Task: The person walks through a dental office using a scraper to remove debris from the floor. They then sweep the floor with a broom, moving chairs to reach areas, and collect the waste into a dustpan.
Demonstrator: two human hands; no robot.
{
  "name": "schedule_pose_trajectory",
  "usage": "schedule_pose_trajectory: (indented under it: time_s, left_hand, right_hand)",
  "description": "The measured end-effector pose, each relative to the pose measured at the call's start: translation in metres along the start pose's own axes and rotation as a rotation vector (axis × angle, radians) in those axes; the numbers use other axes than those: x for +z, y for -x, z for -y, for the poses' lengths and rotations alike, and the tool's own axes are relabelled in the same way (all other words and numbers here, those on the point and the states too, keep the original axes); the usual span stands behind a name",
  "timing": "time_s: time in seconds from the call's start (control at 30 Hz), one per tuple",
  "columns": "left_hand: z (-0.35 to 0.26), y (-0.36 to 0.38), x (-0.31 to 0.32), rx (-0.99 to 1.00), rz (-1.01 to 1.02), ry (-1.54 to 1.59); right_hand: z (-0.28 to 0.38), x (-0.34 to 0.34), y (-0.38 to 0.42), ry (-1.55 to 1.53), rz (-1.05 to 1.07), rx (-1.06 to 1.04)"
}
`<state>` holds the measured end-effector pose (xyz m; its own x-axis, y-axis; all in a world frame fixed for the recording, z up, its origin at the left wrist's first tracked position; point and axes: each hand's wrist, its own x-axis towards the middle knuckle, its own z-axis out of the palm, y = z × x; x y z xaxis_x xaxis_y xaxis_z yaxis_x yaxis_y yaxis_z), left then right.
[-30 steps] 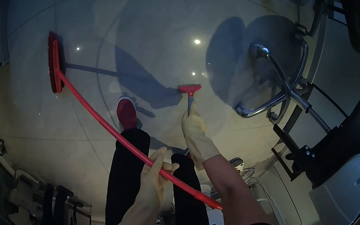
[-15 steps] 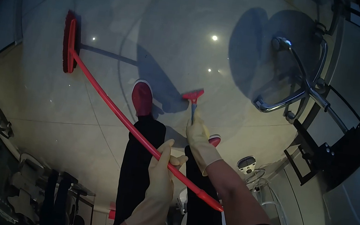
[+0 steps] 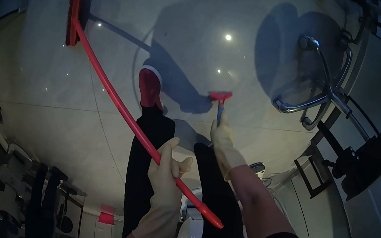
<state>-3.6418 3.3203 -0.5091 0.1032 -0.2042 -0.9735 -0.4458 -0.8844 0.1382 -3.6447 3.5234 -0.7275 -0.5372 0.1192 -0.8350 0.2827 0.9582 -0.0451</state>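
Note:
My left hand (image 3: 168,164), in a cream rubber glove, is wrapped round the red handle of a broom (image 3: 109,90). The broom's handle slants from lower right to upper left, where its red, dark-bristled head (image 3: 74,12) is. In my right hand (image 3: 223,136), gloved the same way, is a small scraper (image 3: 221,99) with a blue handle and a red head. The scraper's head is close to the tiled floor (image 3: 195,17); whether it touches cannot be made out. My fingers hide the lower part of its handle.
A chair with a chrome base (image 3: 322,96) stands at the right. My red shoe (image 3: 149,86) is on the floor between the broom and the scraper. Dark equipment (image 3: 20,187) lines the lower left, and a pale cabinet (image 3: 296,197) is at the lower right.
The broom head has moved up in view and the handle's lower end slightly left. My right hand and the scraper have shifted right and a little up, with the scraper head turned more level.

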Motion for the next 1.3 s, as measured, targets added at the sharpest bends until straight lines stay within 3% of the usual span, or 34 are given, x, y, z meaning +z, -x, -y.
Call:
schedule_pose_trajectory:
  time_s: [0.07, 0.13, 0.17, 0.2, 0.27, 0.37, 0.43, 0.5, 0.6, 0.67, 0.7, 0.77, 0.83, 0.9, 1.0, 1.13, 1.23, 1.3]
  left_hand:
    - [0.009, -0.002, -0.010, 0.016, 0.002, -0.002]
    - [0.012, -0.002, -0.016, 0.052, 0.024, 0.000]
    - [0.012, 0.000, -0.016, 0.064, 0.022, 0.010]
    - [0.010, 0.003, -0.017, 0.076, 0.019, 0.024]
    - [0.009, 0.006, -0.018, 0.083, 0.001, 0.034]
    - [0.005, 0.003, -0.025, 0.101, -0.020, 0.024]
    - [0.010, 0.003, -0.030, 0.113, -0.023, 0.030]
    - [0.012, 0.004, -0.032, 0.184, -0.018, 0.043]
    - [0.006, 0.007, -0.033, 0.179, -0.041, 0.081]
    - [-0.001, 0.010, -0.033, 0.196, -0.036, 0.108]
    - [-0.004, 0.010, -0.034, 0.197, -0.034, 0.110]
    - [-0.011, 0.009, -0.036, 0.200, -0.033, 0.115]
    - [-0.011, 0.008, -0.036, 0.195, -0.034, 0.117]
    - [-0.014, 0.007, -0.036, 0.185, -0.040, 0.106]
    - [-0.027, 0.007, -0.033, 0.161, -0.039, 0.113]
    - [-0.045, 0.000, -0.034, 0.172, 0.015, 0.226]
    - [-0.052, -0.001, -0.035, 0.126, -0.028, 0.251]
    - [-0.058, -0.004, -0.035, 0.136, -0.063, 0.249]
  right_hand:
    - [0.031, -0.026, -0.019, -0.067, 0.011, 0.104]
    - [0.088, -0.076, -0.020, -0.423, 0.045, 0.231]
    - [0.070, -0.057, -0.022, -0.192, 0.085, 0.226]
    - [0.039, -0.028, -0.005, -0.187, 0.078, 0.218]
    - [-0.015, 0.026, 0.036, 0.126, -0.068, -0.217]
    - [0.034, 0.021, 0.026, -0.001, -0.029, -0.092]
    - [0.095, -0.011, -0.025, 0.048, -0.025, -0.102]
    - [0.134, -0.032, -0.071, -0.122, -0.056, -0.197]
    - [0.133, -0.029, -0.022, 0.097, -0.043, -0.187]
    - [0.060, 0.042, -0.011, 0.180, -0.377, -0.560]
    - [0.080, 0.032, -0.008, 0.180, -0.381, -0.577]
    - [0.140, -0.002, 0.005, 0.100, 0.135, -0.170]
    - [0.205, -0.011, -0.038, 0.438, 0.075, -0.461]
    - [0.274, -0.031, -0.060, 0.165, -0.056, -0.434]
    - [0.266, -0.028, -0.055, 0.209, -0.010, -0.400]
    - [0.165, 0.003, 0.003, 0.299, 0.096, -0.315]
    - [0.229, -0.013, -0.011, 0.321, 0.087, -0.275]
    - [0.296, -0.035, -0.034, 0.325, 0.080, -0.383]
